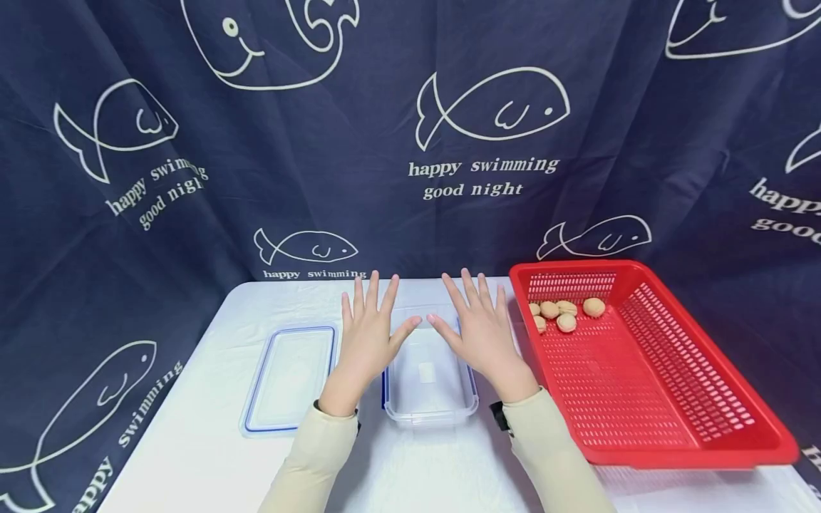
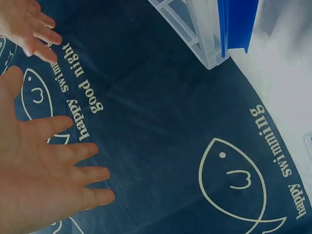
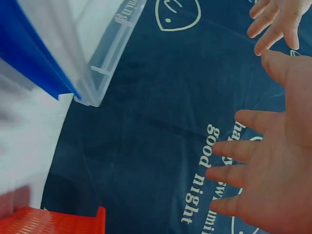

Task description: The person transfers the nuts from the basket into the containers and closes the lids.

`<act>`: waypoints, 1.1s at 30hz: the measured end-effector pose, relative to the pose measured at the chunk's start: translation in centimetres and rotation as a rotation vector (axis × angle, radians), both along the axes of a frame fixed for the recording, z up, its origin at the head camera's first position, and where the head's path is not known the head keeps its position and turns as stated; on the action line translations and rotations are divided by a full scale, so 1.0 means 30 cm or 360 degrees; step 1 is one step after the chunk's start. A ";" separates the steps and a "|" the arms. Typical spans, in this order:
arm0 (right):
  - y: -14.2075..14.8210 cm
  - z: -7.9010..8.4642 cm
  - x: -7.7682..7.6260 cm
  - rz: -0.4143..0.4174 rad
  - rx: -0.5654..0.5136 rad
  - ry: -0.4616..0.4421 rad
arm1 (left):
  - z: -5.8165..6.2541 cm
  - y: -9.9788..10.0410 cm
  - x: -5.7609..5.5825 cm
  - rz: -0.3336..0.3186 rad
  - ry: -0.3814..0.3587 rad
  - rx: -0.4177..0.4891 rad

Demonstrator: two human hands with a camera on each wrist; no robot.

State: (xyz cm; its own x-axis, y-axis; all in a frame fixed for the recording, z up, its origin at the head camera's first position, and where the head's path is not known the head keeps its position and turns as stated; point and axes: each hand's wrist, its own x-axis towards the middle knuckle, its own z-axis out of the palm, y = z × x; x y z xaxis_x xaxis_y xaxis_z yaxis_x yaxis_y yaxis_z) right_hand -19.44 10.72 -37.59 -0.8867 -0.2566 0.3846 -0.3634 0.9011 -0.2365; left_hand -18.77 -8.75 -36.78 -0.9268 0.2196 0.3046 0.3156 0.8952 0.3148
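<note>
Both hands are held up over a clear plastic container [image 1: 428, 402], fingers straight and spread, nothing in them. In the head view the left hand [image 1: 368, 338] is over the container's left side, and the right hand [image 1: 484, 335] over its right side; the two thumbs point at each other with a small gap. The hands hide part of the container's far end. A clear lid with a blue seal [image 1: 291, 377] lies flat to the left of the container. Each wrist view shows its palm and spread fingers, with the container's blue clip [image 2: 238, 24] standing apart from the left hand.
A red plastic basket [image 1: 616, 377] stands on the right of the white table [image 1: 186, 427]. Several walnuts [image 1: 566, 323] lie in its far left corner. Behind the table hangs a dark blue cloth [image 1: 378, 142] with white fish drawings.
</note>
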 end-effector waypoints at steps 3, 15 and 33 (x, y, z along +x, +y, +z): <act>-0.004 0.021 -0.007 0.0030 -0.0037 0.0020 | 0.007 -0.002 0.001 -0.0015 0.0060 0.0066; -0.033 0.126 -0.046 0.0187 -0.0148 0.0053 | 0.014 -0.008 -0.002 -0.0084 0.0259 0.0529; 0.096 0.304 -0.142 0.0301 -0.0305 0.0155 | -0.065 -0.042 -0.036 -0.0289 0.0070 0.1343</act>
